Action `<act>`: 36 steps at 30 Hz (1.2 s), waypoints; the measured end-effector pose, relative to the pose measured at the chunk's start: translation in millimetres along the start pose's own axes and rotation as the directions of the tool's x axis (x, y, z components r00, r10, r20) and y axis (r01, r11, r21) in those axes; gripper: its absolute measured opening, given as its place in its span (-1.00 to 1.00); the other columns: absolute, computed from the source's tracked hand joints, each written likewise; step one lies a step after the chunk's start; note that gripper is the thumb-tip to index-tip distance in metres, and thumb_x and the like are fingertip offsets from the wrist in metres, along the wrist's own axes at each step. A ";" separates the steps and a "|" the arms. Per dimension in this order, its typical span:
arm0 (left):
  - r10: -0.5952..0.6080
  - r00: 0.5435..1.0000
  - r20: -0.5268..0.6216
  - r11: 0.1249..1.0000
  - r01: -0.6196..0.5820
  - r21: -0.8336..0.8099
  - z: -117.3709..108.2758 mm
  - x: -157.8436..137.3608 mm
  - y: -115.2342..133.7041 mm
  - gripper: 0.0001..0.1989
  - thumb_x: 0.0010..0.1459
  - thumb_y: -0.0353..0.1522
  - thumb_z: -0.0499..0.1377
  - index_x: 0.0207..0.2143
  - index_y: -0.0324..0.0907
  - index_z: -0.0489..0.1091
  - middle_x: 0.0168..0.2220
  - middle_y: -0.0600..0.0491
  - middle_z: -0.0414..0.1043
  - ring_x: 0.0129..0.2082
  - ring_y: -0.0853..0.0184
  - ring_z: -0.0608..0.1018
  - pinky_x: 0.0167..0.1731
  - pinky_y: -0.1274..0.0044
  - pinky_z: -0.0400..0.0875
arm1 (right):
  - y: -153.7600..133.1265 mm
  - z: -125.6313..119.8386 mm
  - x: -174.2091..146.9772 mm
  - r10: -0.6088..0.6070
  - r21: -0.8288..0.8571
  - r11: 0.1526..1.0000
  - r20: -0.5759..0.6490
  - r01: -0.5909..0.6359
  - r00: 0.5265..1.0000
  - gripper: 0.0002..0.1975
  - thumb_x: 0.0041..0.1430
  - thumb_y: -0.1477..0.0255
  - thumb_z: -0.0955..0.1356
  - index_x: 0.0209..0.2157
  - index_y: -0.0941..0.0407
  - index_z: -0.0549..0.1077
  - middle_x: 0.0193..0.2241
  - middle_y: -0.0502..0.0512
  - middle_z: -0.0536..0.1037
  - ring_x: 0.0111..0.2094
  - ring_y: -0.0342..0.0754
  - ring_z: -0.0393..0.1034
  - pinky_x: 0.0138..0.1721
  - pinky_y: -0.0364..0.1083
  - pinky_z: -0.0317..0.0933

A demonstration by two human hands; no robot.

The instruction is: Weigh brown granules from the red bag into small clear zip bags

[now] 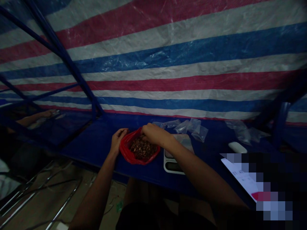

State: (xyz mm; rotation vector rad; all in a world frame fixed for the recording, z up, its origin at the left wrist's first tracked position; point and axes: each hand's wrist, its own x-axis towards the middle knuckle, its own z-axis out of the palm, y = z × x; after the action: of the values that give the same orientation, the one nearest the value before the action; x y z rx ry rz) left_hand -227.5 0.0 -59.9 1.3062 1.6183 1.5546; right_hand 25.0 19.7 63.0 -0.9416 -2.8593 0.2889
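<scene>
A red plastic bag stands wide open on the blue table, with many small brown nut-like or grain-like pieces inside. At its left rim, my left hand has its fingers closed on the plastic edge. My right hand reaches over the far right rim with fingers curled down among the pieces; the fingertips are hidden. Just right of the bag lies a white scale with a dark display, partly covered by my right forearm.
Several clear plastic bags lie behind the scale, and more clear bags lie farther right. A white rounded case and a lit screen are at right. Blue metal bars rise at left, near another person's hand. Striped sheeting hangs behind.
</scene>
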 end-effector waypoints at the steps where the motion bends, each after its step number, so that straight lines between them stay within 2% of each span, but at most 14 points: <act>1: 0.004 1.000 0.000 1.000 -0.004 -0.002 -0.2 0.0 0.0 -0.48 0.03 0.04 0.31 -0.18 -0.21 0.54 -0.18 -0.08 0.61 -0.22 0.17 0.61 -0.19 0.42 0.47 | 1.2 -1.4 -0.2 -0.002 0.007 1.000 0.000 0.002 1.000 -0.80 0.28 0.51 0.37 -0.11 0.18 0.63 -0.10 0.32 0.66 -0.02 0.13 0.57 -0.09 -0.08 0.36; 4: 0.015 1.000 0.002 1.000 -0.015 -0.009 -0.4 0.8 1.5 -0.53 0.03 -0.01 0.32 -0.20 -0.21 0.54 -0.22 -0.05 0.61 -0.24 0.19 0.60 -0.20 0.43 0.46 | 3.5 -1.1 0.6 0.006 0.016 1.000 0.041 -0.007 0.999 -0.82 0.27 0.49 0.40 -0.12 0.18 0.62 -0.12 0.30 0.67 -0.04 0.11 0.58 -0.12 -0.10 0.35; 6: 0.043 0.998 -0.044 0.999 -0.043 -0.001 -0.2 -1.3 6.6 -0.57 0.06 -0.04 0.30 -0.20 -0.21 0.53 -0.23 -0.04 0.60 -0.24 0.21 0.59 -0.20 0.44 0.46 | 4.6 1.5 1.8 0.013 0.015 1.000 0.070 -0.014 0.997 -0.84 0.25 0.50 0.42 -0.15 0.18 0.63 -0.14 0.29 0.67 -0.06 0.10 0.59 -0.16 -0.12 0.35; 9: 0.172 0.963 -0.206 0.985 -0.163 0.063 1.6 -16.6 26.9 -0.64 0.16 -0.09 0.23 -0.18 -0.19 0.51 -0.21 -0.03 0.59 -0.22 0.22 0.59 -0.17 0.43 0.46 | 6.1 5.4 3.6 0.002 0.015 1.000 0.054 -0.003 0.999 -0.82 0.22 0.49 0.45 -0.14 0.18 0.62 -0.14 0.28 0.68 -0.07 0.11 0.60 -0.19 -0.11 0.35; 11: 0.302 0.921 -0.247 0.950 -0.269 0.157 5.0 -35.0 48.8 -0.71 0.24 -0.15 0.17 -0.17 -0.17 0.49 -0.19 -0.02 0.57 -0.16 0.22 0.59 -0.11 0.42 0.46 | 7.7 6.3 4.6 -0.011 0.023 1.000 0.044 0.010 0.999 -0.81 0.22 0.48 0.44 -0.12 0.19 0.62 -0.15 0.28 0.68 -0.09 0.11 0.60 -0.21 -0.11 0.35; 13: 0.400 0.909 -0.118 0.887 -0.351 0.300 10.5 -54.4 72.8 -0.77 0.29 -0.21 0.14 -0.16 -0.13 0.50 -0.16 -0.01 0.56 -0.13 0.22 0.57 -0.09 0.42 0.45 | 10.4 5.0 4.9 -0.022 0.038 0.999 0.065 0.019 0.998 -0.82 0.23 0.48 0.43 -0.14 0.20 0.63 -0.17 0.28 0.68 -0.12 0.09 0.61 -0.22 -0.11 0.35; 14: 0.421 0.907 0.001 0.844 -0.392 0.366 13.9 -62.3 83.7 -0.79 0.29 -0.22 0.14 -0.18 -0.12 0.51 -0.17 0.00 0.56 -0.14 0.22 0.57 -0.10 0.42 0.45 | 12.2 3.4 4.6 -0.025 0.053 0.998 0.080 0.021 0.996 -0.83 0.24 0.49 0.42 -0.15 0.20 0.64 -0.17 0.27 0.69 -0.13 0.08 0.61 -0.23 -0.12 0.34; 17: 0.286 0.877 0.387 0.758 -0.454 0.469 25.3 -72.9 104.2 -0.79 0.28 -0.23 0.15 -0.18 -0.09 0.55 -0.20 0.00 0.58 -0.19 0.21 0.59 -0.12 0.39 0.47 | 18.8 -4.4 1.2 -0.029 0.101 0.995 0.091 0.019 0.995 -0.79 0.23 0.49 0.42 -0.12 0.16 0.65 -0.17 0.24 0.69 -0.14 0.02 0.60 -0.21 -0.15 0.34; 19: 0.176 0.840 0.512 0.736 -0.458 0.499 31.8 -70.5 106.5 -0.78 0.26 -0.24 0.16 -0.15 -0.09 0.56 -0.17 -0.03 0.59 -0.17 0.18 0.60 -0.09 0.36 0.47 | 21.6 -9.4 -1.6 -0.029 0.106 0.994 0.074 0.021 0.997 -0.77 0.21 0.49 0.42 -0.11 0.14 0.66 -0.16 0.23 0.69 -0.14 0.01 0.59 -0.20 -0.16 0.34; 22: 0.100 0.829 0.550 0.703 -0.450 0.551 37.5 -63.5 101.2 -0.76 0.23 -0.25 0.19 -0.11 -0.11 0.56 -0.10 -0.06 0.59 -0.09 0.13 0.60 -0.03 0.31 0.45 | 20.0 -10.8 -3.1 -0.015 0.081 0.997 0.067 0.009 0.998 -0.78 0.21 0.51 0.41 -0.12 0.15 0.66 -0.16 0.24 0.69 -0.14 0.02 0.59 -0.20 -0.15 0.35; 26: 0.013 0.833 0.553 0.671 -0.417 0.613 38.5 -61.6 97.1 -0.74 0.18 -0.25 0.22 -0.12 -0.14 0.56 -0.11 -0.09 0.60 -0.10 0.09 0.60 -0.07 0.31 0.46 | 12.3 -4.4 -0.4 0.003 0.040 0.999 0.161 -0.010 0.987 -0.77 0.20 0.57 0.39 -0.13 0.18 0.65 -0.18 0.28 0.69 -0.16 0.04 0.61 -0.25 -0.15 0.34; 30: 0.009 0.832 0.555 0.660 -0.422 0.621 38.5 -65.0 99.0 -0.72 0.17 -0.23 0.24 -0.12 -0.15 0.57 -0.10 -0.11 0.59 -0.08 0.07 0.60 -0.05 0.30 0.45 | 9.7 -3.4 -0.6 -0.007 0.028 1.000 0.134 0.003 0.991 -0.80 0.22 0.55 0.38 -0.17 0.22 0.64 -0.19 0.32 0.68 -0.17 0.06 0.61 -0.25 -0.14 0.34; 36: 0.022 0.830 0.557 0.637 -0.442 0.632 42.3 -65.1 95.3 -0.69 0.05 -0.26 0.34 -0.12 -0.13 0.56 -0.08 -0.12 0.59 -0.07 0.02 0.59 -0.06 0.27 0.45 | 7.2 -3.2 -1.5 0.044 -0.009 0.999 0.136 -0.043 0.990 -0.81 0.19 0.56 0.40 -0.17 0.24 0.63 -0.19 0.36 0.68 -0.15 0.11 0.61 -0.25 -0.11 0.34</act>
State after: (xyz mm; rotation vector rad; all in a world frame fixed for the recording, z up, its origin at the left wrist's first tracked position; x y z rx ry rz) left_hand -139.2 -52.6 7.6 2.2224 1.8137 0.4904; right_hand 30.9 24.9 64.5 -1.0248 -2.9669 0.3626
